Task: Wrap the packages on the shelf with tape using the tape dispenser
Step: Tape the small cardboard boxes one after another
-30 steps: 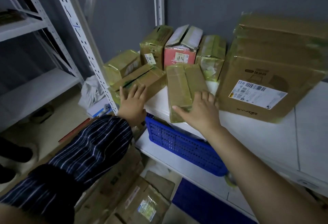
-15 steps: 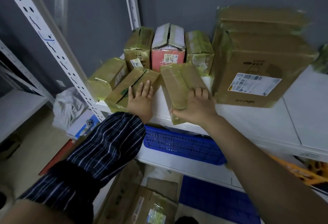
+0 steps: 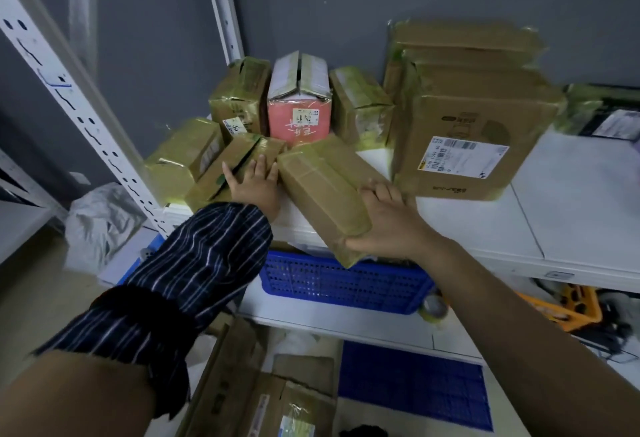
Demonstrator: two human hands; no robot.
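A long taped cardboard package (image 3: 325, 191) lies tilted on the white shelf (image 3: 571, 215), its near end jutting past the front edge. My right hand (image 3: 384, 222) grips that near end, thumb under the corner and fingers over the top. My left hand (image 3: 254, 184) rests flat with straight fingers on a second taped package (image 3: 228, 173) to the left. Behind stand several small taped boxes, among them a red and white box (image 3: 299, 104). No tape dispenser is visible.
A big labelled cardboard box (image 3: 467, 146) stands right of my hands. A blue basket (image 3: 343, 284) and a tape roll (image 3: 434, 308) sit on the lower shelf. A white perforated upright (image 3: 79, 97) rises at left. Flat cardboard boxes (image 3: 256, 398) lie on the floor below.
My right hand has pulled the long package toward me, so its end now hangs over the shelf edge. My view swung left. The left hand stays on its package.
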